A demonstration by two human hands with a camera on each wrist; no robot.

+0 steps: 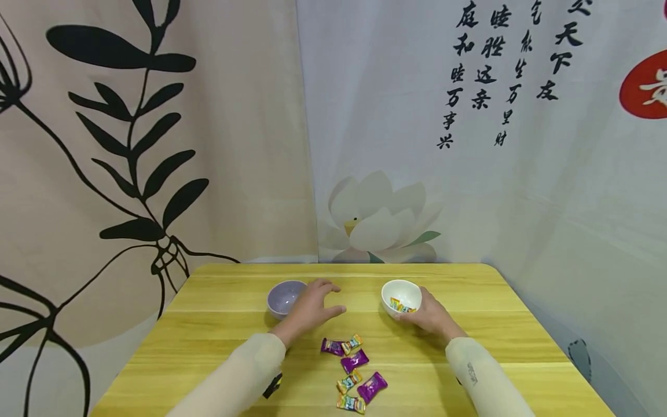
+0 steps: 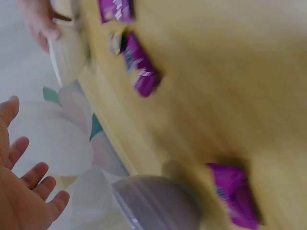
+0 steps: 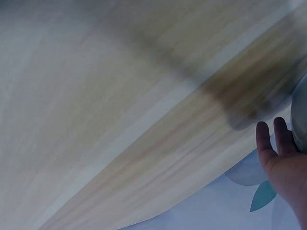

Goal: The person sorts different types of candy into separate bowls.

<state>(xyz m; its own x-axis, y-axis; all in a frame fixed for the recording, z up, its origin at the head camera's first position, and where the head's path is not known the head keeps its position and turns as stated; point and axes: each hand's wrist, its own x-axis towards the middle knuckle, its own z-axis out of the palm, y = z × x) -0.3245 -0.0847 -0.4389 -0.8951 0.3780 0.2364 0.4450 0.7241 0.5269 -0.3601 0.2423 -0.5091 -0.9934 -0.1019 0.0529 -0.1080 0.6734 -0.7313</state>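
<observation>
My left hand is over the table with fingers spread, and nothing is between them. It overlaps the right side of a lilac bowl in the head view. In the left wrist view the palm and loosely bent fingers show apart from that bowl. With thumb in front and fingers behind, my right hand grips a white bowl by its right side. Small yellow wrapped candies lie inside it. The right wrist view catches two fingers beside the bowl's edge.
Purple wrapped candies and yellow wrapped ones lie scattered at the middle front of the wooden table. A small black-and-yellow thing sits by the left sleeve. Behind the table hangs a printed cloth.
</observation>
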